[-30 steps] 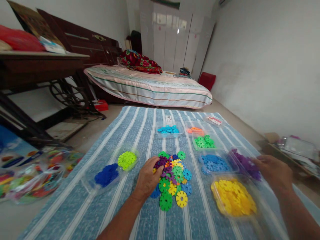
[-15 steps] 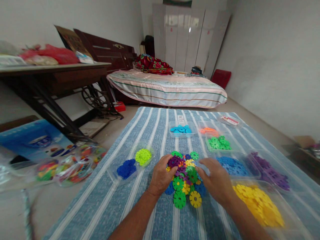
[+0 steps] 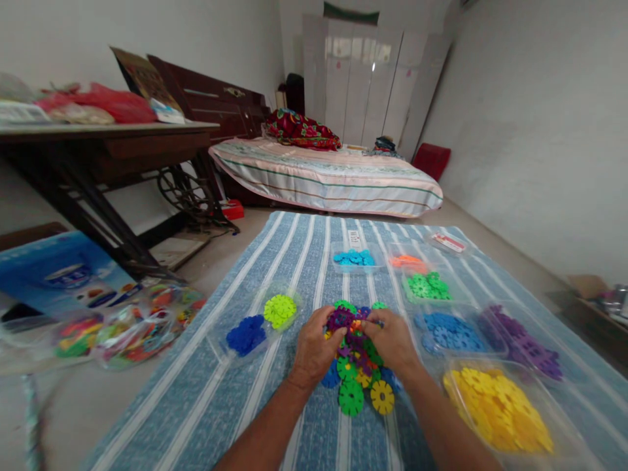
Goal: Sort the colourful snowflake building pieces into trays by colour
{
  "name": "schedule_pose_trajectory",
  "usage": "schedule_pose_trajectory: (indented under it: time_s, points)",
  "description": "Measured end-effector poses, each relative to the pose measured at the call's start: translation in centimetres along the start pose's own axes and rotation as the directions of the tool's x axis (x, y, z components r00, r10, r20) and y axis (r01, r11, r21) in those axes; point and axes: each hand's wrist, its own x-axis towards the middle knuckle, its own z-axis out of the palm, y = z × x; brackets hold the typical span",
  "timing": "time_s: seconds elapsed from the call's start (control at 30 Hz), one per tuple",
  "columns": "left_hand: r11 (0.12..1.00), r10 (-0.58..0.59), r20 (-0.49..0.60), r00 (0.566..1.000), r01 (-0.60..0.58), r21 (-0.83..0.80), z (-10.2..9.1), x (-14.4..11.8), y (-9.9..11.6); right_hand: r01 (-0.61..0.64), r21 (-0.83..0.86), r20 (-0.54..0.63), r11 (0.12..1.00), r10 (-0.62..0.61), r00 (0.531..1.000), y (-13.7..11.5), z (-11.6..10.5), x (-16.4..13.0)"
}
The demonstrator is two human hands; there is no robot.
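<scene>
Many notched discs [image 3: 348, 369], striped cloth [image 3: 245, 405]

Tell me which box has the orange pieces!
The clear back box, just right of the box of light-blue pieces; no other box holds orange pieces.

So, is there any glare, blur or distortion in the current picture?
Head view, back: a small bright glint on the wardrobe doors; head view, far right: the cardboard box looks soft; head view, middle: the bed's front edge bows, probably lens distortion; head view, near right: yellow pieces look fairly clear.
</scene>
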Motion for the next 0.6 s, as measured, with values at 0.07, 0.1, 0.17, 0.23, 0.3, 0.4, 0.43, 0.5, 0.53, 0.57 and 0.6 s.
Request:
schedule_pose_trajectory:
  time_s: [0.07,0.1,0.17,0.23,0.3,0.4,0.43,0.5,0.53,0.57,0.6]
  points:
    - [1.0,-0.013,0.003,1.0,0.013,-0.009,0.0,0.1,-0.1,-0.042,0.055,-0.031,0.998,0.044,0.999,0.0,-1.2,-0.3]
    - [1.0,-0.017,0.006,1.0,0.017,-0.01,0.0,0.1,-0.1,-0.057,0.074,-0.047,0.996,0.061,0.997,0.1,-1.9,-0.4]
    - [1.0,-0.018,0.011,1.0,0.018,-0.004,-0.1,0.3,-0.2,-0.074,0.124,-0.089,0.989,0.085,0.992,0.7,-3.9,-0.6]
    - [1.0,-0.017,0.023,1.0,0.017,0.007,-0.1,0.5,-0.2,-0.096,0.195,-0.173,0.976,0.13,0.976,1.7,-6.6,-1.0]
    - [1.0,-0.019,0.037,0.999,0.018,0.023,-0.2,0.6,-0.2,-0.142,0.228,-0.309,0.963,0.21,0.928,3.3,-10.0,-1.5]
    - [0.999,-0.023,0.053,0.998,0.02,0.048,-0.2,0.7,0.0,-0.273,0.08,-0.528,0.959,0.273,0.804,6.2,-15.8,-2.5]
    - [0.998,-0.023,0.055,0.998,0.019,0.057,-0.2,0.7,0.1,-0.321,0.02,-0.595,0.947,0.269,0.757,7.2,-17.7,-2.8]
    - [0.997,-0.02,0.055,0.998,0.016,0.073,-0.3,0.8,0.3,-0.413,-0.108,-0.65,0.904,0.251,0.718,9.2,-20.8,-3.2]
    - [0.997,-0.02,0.053,0.998,0.016,0.08,-0.3,0.8,0.4,-0.458,-0.141,-0.661,0.878,0.261,0.703,10.2,-22.0,-3.3]
    - [0.996,-0.02,0.052,0.998,0.015,0.086,-0.3,0.8,0.4,-0.495,-0.158,-0.663,0.854,0.28,0.694,11.2,-23.0,-3.4]
    - [0.996,-0.02,0.053,0.998,0.015,0.091,-0.4,0.8,0.4,-0.523,-0.164,-0.658,0.837,0.302,0.69,12.2,-23.7,-3.4]
